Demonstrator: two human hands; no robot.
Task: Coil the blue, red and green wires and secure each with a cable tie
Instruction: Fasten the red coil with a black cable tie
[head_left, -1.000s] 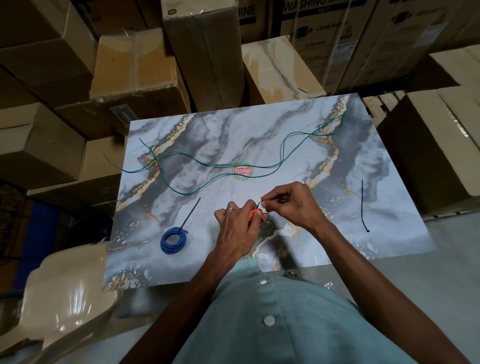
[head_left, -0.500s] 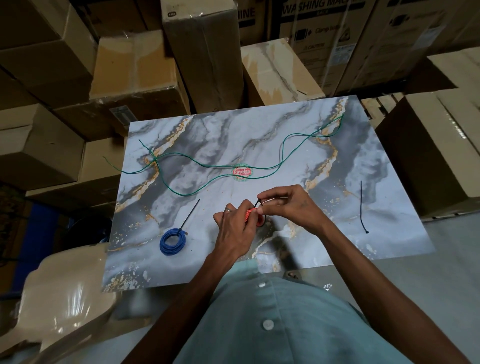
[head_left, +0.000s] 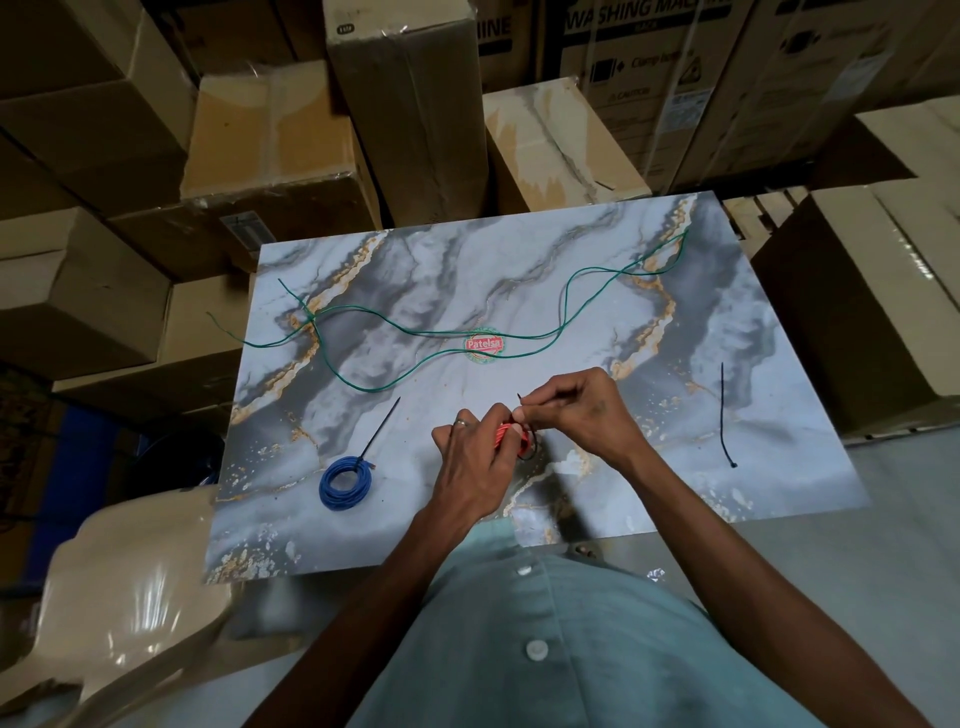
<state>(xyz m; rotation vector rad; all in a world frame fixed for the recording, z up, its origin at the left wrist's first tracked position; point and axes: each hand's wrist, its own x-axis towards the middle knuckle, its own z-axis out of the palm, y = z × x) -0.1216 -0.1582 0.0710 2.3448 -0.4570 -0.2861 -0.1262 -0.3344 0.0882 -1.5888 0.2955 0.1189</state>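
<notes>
Red coil (head_left: 506, 435): I see it held just above the bench (head_left: 519, 270), near the front edge at the middle; small, light, springy, so I judge it will loosen if the grip eases.
Left hand (head_left: 470, 465): fingers curled round the red coil, pinching its turns together.
Right hand (head_left: 576, 408): fingers pinch the thin black tie (head_left: 523, 402) by its tail, just beside the coil; the tie loops under the red turns.
Tie handling: stiff but bendy plastic, slick; I would hold the tail close to the head and pull along its length.
Blue coil (head_left: 345, 480): lies on the bench to the left, already bound, its tie tail sticking out.
Green wire (head_left: 426, 335): loose across the bench's far half, limp and light; I would take one end.
Spare tie (head_left: 723, 415): flat on the right, well apart.
</notes>
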